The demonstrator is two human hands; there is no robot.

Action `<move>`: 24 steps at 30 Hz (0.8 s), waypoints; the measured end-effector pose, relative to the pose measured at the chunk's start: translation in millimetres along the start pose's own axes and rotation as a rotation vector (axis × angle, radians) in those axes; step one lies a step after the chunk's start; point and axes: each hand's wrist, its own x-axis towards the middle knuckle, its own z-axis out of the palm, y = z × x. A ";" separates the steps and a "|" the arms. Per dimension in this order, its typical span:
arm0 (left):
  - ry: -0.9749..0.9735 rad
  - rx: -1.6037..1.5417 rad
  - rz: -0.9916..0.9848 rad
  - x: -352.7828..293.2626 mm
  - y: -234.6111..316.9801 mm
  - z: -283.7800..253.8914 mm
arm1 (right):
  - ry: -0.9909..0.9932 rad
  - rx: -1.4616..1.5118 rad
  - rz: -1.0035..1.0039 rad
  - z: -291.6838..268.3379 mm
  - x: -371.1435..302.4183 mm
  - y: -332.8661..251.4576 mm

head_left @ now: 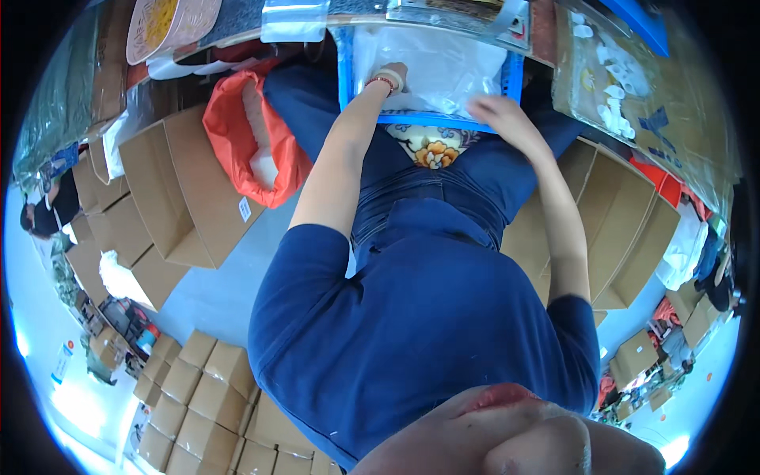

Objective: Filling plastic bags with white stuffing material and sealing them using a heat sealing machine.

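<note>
On the blue-rimmed tray (pixel 509 79) held over the lap, a clear plastic bag (pixel 443 67) is pressed flat by the right hand (pixel 500 115) with fingers spread, its far edge is pinched by the curled left hand (pixel 392 77), and open cardboard boxes (pixel 182 182) and an orange sack (pixel 237 134) are seen left of the tray.

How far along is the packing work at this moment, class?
Done: clear packets lie on the table edge. In hand: the left hand and right hand press on a blue-edged clear bag with white contents. Left: a red bag beside the boxes lies open with white contents.
</note>
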 end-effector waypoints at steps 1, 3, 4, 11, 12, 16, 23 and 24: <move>0.023 -0.085 0.008 -9.6 15.5 -15.3 | 0.034 -0.166 -0.083 16.2 47.7 41.9; 0.068 -0.173 0.008 -25.2 27.0 -32.6 | 0.078 -0.343 -0.065 45.4 127.2 112.8; 0.147 -0.287 0.066 -26.2 28.2 -35.1 | 0.109 -0.467 -0.013 56.5 148.6 137.1; 0.226 -0.343 0.050 -35.9 -20.2 -0.3 | -0.148 -0.436 0.033 73.4 181.8 147.0; 0.262 -0.428 0.039 -35.1 -24.2 9.6 | -0.051 -0.356 0.035 71.4 172.8 142.5; 0.306 -0.502 0.015 -22.1 -5.0 2.3 | 0.138 -0.307 -0.004 61.6 153.2 141.9; 0.647 -1.193 -0.009 -43.2 -12.4 -24.4 | 0.202 0.185 0.348 54.2 162.4 71.5; 0.637 -1.448 -0.069 -51.4 -11.1 -27.6 | 0.136 0.040 0.187 53.2 156.1 59.4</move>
